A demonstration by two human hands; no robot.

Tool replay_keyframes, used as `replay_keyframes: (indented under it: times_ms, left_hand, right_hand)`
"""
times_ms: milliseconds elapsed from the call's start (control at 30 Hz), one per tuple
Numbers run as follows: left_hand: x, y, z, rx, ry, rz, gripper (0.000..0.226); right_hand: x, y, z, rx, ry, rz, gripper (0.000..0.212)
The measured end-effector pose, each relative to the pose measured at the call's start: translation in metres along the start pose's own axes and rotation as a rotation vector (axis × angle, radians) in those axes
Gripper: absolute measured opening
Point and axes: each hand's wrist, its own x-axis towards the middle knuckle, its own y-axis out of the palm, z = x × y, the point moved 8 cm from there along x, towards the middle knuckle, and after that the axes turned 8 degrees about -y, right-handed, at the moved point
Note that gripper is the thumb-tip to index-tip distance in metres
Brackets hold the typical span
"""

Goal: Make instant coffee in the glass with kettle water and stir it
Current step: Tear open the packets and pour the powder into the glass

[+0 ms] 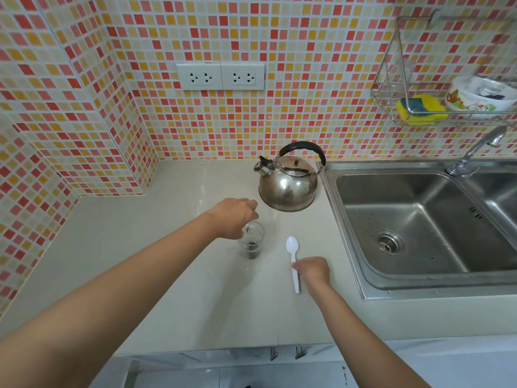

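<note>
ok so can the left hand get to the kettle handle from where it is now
Probably yes. The left hand hovers over the glass, and the kettle stands just beyond with bare counter between; its black handle is uncovered.

Bright, even daylight fills the scene; soft shadows fall on the desk [167, 261] beneath both forearms; glare glints off the kettle [288, 183] beyond the fingers; wide-angle distortion bends the tiled wall [84, 79] at the edges; rack [419, 79] slightly blurred.

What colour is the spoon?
The spoon is white, plain with no pattern. It shows best in the head view, lying on the counter under the right hand.
</note>
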Motion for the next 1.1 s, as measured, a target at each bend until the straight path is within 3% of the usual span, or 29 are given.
replay_keyframes:
  times_ms: [167, 267, 333, 400, 467, 533, 633, 733, 900, 1100]
  left_hand:
    - [-0.002, 0.0, -0.001, -0.009, 0.0, -0.001, 0.028]
    - [-0.003, 0.001, 0.001, -0.031, -0.008, -0.003, 0.03]
    - [-0.004, 0.002, 0.004, -0.091, -0.037, -0.014, 0.033]
    - [-0.005, 0.003, 0.01, -0.207, -0.091, -0.043, 0.042]
    - [-0.008, 0.005, 0.017, -0.325, -0.144, -0.092, 0.055]
    - [-0.011, 0.004, 0.024, -0.458, -0.198, -0.164, 0.059]
    - [-0.017, -0.002, 0.028, -0.621, -0.235, -0.266, 0.061]
    - [-0.02, -0.006, 0.027, -0.742, -0.236, -0.313, 0.061]
    - [-0.024, -0.005, 0.029, -0.879, -0.273, -0.3, 0.06]
    - [-0.024, 0.009, 0.044, -1.262, -0.415, -0.31, 0.017]
  right_hand:
    - [-0.001, 0.002, 0.016, -0.164, -0.093, 0.012, 0.007]
    - [0.001, 0.002, 0.017, -0.249, -0.097, 0.015, 0.008]
    - [-0.001, -0.001, 0.022, -0.311, -0.139, -0.028, 0.02]
    - [-0.006, -0.01, 0.038, -0.368, -0.264, -0.157, 0.032]
    - [-0.016, -0.014, 0.064, -0.295, -0.431, -0.241, 0.029]
    - [-0.024, -0.007, 0.09, -0.089, -0.522, -0.153, 0.03]
    - [-0.034, 0.011, 0.125, 0.145, -0.473, 0.091, 0.044]
    - [-0.045, 0.026, 0.148, 0.219, -0.463, 0.25, 0.022]
    - [-0.044, 0.031, 0.147, 0.26, -0.451, 0.246, 0.014]
    - [-0.037, 0.028, 0.146, 0.145, -0.497, 0.237, 0.012]
